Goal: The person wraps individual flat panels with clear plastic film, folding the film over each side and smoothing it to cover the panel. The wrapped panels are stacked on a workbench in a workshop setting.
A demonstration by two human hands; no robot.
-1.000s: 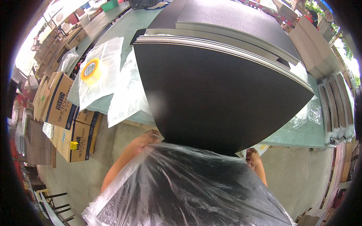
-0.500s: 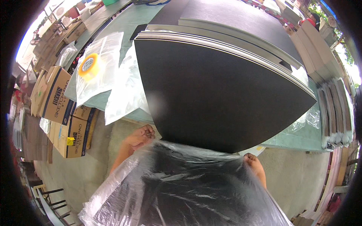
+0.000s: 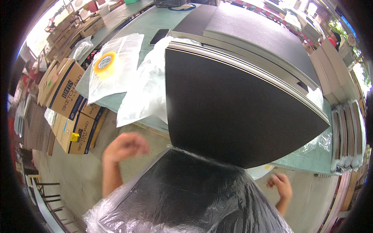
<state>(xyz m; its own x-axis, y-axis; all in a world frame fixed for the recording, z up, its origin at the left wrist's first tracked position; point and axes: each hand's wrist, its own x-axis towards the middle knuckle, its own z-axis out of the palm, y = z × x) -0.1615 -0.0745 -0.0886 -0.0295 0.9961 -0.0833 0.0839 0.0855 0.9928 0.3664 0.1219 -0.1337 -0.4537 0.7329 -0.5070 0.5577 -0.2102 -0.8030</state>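
A stack of large black boards (image 3: 241,105) with pale edges juts over the near side of the table. Its near end is inside a clear plastic bag (image 3: 186,190), whose mouth runs across the boards. Left of the bag's mouth, my left hand (image 3: 126,148) is raised, apart from the plastic, its loosely bent fingers blurred and holding nothing visible. On the other side my right hand (image 3: 281,186) is beside the bag, fingers bent and apart, with nothing in them.
A green-topped table (image 3: 151,58) bears a yellow tape roll (image 3: 105,65), clear bags (image 3: 145,93), a phone (image 3: 159,37) and more black boards (image 3: 260,39). Cartons (image 3: 66,87) are stacked at left. Wrapped bundles (image 3: 345,136) stand at right. A person (image 3: 333,40) is far right.
Both hands have let go of the bag's mouth and moved outward, left and right. The bag now lies smoother over the boards. My view has shifted slightly.
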